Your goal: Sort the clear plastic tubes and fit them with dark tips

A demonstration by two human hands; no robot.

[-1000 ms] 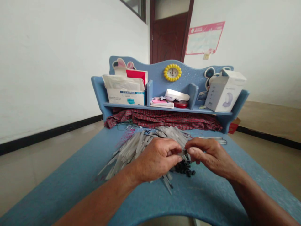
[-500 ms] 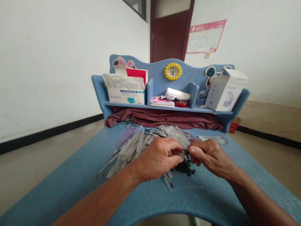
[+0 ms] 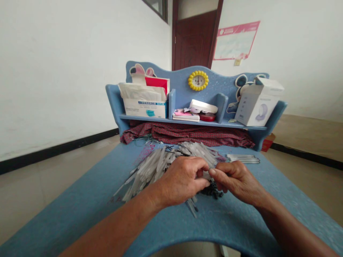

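My left hand [image 3: 184, 180] is curled over the pile, its thumb and fingers closed in a pinch; a pale translucent bit shows by its fingertips, but what it grips is not clear. Right beside it, my right hand [image 3: 235, 180] pinches thumb against index finger, its tips meeting those of the left; anything in them is too small to make out. Under and behind the hands lies a heap of slim translucent white plastic tubes [image 3: 150, 171]. A cluster of small black plastic pieces [image 3: 214, 192] sits below the fingertips, partly hidden.
Several slim pale sticks with dark ends [image 3: 243, 159] lie in a row at right on the blue desk [image 3: 107, 221]. A crumpled checked cloth [image 3: 187, 135] fills the space beneath the shelf. On the shelf stand a mask box [image 3: 144, 107] and a white carton [image 3: 257, 103].
My right hand has shifted slightly left, so its fingertips now meet those of my left hand. The left hand has hardly moved, and the pile looks the same.
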